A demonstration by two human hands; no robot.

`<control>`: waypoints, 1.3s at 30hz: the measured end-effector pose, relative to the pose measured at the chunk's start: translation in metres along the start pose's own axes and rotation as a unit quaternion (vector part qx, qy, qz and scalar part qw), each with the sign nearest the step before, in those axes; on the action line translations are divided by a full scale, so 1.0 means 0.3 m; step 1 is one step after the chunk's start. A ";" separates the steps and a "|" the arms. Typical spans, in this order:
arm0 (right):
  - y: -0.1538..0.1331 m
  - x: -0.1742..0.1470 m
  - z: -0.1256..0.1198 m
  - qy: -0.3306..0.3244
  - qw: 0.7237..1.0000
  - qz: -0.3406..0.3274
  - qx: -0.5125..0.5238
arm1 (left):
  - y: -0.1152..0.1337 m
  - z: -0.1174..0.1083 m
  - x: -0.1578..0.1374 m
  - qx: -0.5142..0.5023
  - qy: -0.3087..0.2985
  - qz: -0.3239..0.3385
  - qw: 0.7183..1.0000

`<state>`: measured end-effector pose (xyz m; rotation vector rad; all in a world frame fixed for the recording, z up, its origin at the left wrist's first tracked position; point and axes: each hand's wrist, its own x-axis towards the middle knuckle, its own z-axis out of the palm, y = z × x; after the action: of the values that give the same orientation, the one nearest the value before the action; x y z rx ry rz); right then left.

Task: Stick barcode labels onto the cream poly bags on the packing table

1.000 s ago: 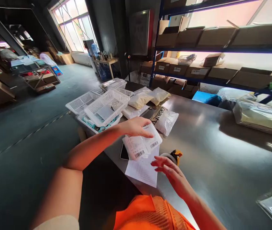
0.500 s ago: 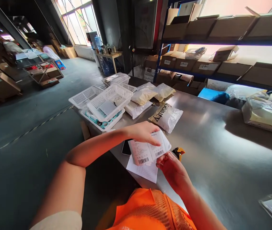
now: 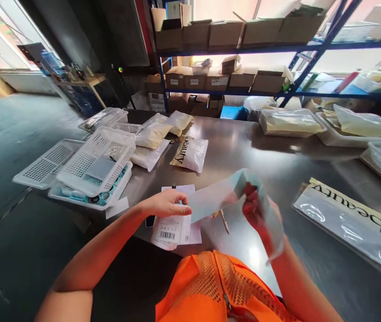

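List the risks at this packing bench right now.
The labels overhang the table edge under the left hand, so they could slide off. The translucent bag is blurred mid-swing over the right hand; the grip looks uncertain. The stacked baskets sit tilted and may topple.

"Beauty" in black script runs along the small pouch (image 3: 190, 153) and the long clear bag (image 3: 351, 218); barcode labels (image 3: 171, 229) unreadable.
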<state>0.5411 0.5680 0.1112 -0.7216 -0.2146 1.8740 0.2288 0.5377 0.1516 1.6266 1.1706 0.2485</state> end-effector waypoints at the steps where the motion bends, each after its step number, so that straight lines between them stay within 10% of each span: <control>1: -0.033 -0.017 -0.034 0.002 0.999 -0.032 -0.001 | -0.016 0.004 0.013 -0.041 -0.003 -0.006 0.999; 8: -0.226 -0.118 -0.228 0.129 0.964 -0.226 -0.057 | -0.042 0.070 0.149 -0.421 0.089 0.043 0.902; 14: -0.438 -0.203 -0.390 0.237 0.941 -0.223 0.092 | 0.047 0.230 0.255 -0.539 0.169 0.079 0.822; 26: -0.508 -0.327 -0.610 0.286 0.948 -0.076 0.114 | 0.338 0.601 0.427 -0.542 0.175 0.097 0.816; 32: -0.606 -0.416 -0.734 0.273 0.949 -0.069 -0.141 | 0.377 0.747 0.470 -0.545 0.191 0.108 0.809; 34: -0.616 -0.453 -0.747 0.232 0.900 -0.006 -0.369 | 0.389 0.773 0.464 -0.546 0.204 0.109 0.805; 37: -0.597 -0.492 -0.738 0.209 0.668 -0.004 -0.714 | 0.410 0.794 0.452 -0.556 0.216 0.111 0.795; 39: -0.564 -0.499 -0.717 0.181 0.617 -0.067 -0.763 | 0.422 0.804 0.451 -0.562 0.219 0.115 0.789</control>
<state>0.8337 0.4665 0.0741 -2.0750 -1.6476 0.9273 0.5268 0.4990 0.1057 0.6122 0.8233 1.2746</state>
